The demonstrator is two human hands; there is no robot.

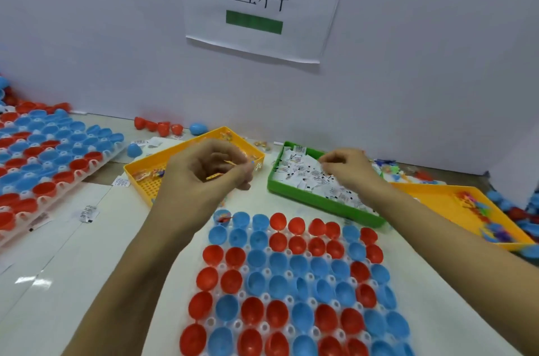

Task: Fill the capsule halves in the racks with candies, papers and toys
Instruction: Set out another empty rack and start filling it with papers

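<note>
We see our left hand (208, 164) raised above the worktop (87, 253), palm turned toward us, its fingers curled into a grip clamped on a few wrapped candies (224, 170), just in front of the yellow tray (140, 178) that holds more of them. Our left forearm runs up from the lower left edge. Our right hand (347, 167) reaches over the green tray (320, 205), knuckles up, fingertips together and pinching into the heap of small printed papers (309, 178); the blur keeps us from telling how many it holds.

Below both hands lies the near rack (291, 277) with red and blue capsule halves (256, 256) standing open side up. Only the blue half at its far left corner (222, 217) shows something inside, a small colourful piece. A second rack (43, 157) of red and blue halves lies at the left, tilted off toward the wall. At the right, another yellow tray (443, 201) holds bright little toys (478, 212). A paper sign (259, 3) with two characters and a green bar hangs on the wall behind.
</note>
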